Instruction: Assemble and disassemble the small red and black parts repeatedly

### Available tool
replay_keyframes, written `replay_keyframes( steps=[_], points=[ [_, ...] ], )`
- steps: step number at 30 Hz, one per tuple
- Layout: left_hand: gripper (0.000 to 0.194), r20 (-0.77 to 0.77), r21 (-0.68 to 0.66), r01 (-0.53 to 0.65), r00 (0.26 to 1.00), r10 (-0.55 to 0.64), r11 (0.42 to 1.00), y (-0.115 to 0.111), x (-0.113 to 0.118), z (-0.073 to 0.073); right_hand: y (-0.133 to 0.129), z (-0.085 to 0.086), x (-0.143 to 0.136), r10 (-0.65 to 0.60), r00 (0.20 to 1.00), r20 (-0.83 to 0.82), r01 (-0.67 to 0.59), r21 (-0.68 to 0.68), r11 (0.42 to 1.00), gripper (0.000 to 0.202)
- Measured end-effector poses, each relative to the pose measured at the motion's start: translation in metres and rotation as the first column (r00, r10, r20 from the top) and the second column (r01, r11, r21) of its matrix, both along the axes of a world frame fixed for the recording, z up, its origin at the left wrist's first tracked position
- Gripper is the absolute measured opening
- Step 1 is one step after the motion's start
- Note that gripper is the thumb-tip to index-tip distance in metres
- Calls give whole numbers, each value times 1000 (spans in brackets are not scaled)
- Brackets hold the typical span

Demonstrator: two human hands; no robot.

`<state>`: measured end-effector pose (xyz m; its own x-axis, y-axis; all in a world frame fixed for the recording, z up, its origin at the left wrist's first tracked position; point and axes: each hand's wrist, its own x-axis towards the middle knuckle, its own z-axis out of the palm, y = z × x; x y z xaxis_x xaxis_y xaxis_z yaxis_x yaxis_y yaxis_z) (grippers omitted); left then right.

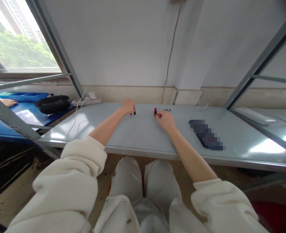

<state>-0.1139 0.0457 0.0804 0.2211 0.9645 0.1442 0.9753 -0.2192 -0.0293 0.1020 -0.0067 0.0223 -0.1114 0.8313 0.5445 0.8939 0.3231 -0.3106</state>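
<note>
My left hand (128, 106) is over the far part of the grey table, its fingers bent down and closed around small red and black pieces. A black piece (134, 113) shows below those fingers, and a bit of red (130, 114) beside it; the rest is hidden. To the right, my right hand (166, 119) pinches near the base of a small upright red-and-black piece (155, 111), thumb and forefinger together. What kind of pieces these are is too small to tell. Just behind the right hand lie several small grey pieces (167, 110).
A dark, blurred-out flat object (206, 134) lies on the grey table (138, 139) at right. A white power strip (89, 101) with cables is at the back left. Beyond the metal frame are a black case (52, 104), a blue tray (24, 96) and another person's hand (8, 102).
</note>
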Motion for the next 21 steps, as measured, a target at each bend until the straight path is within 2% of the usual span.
replay_keyframes(
  steps=[21],
  points=[
    [18, 0, -4, -3, 1000, 3, 1000, 1, -1, -1, 0, 0, 1, -56, 998, -3, 56, -26, 998, 15]
  ],
)
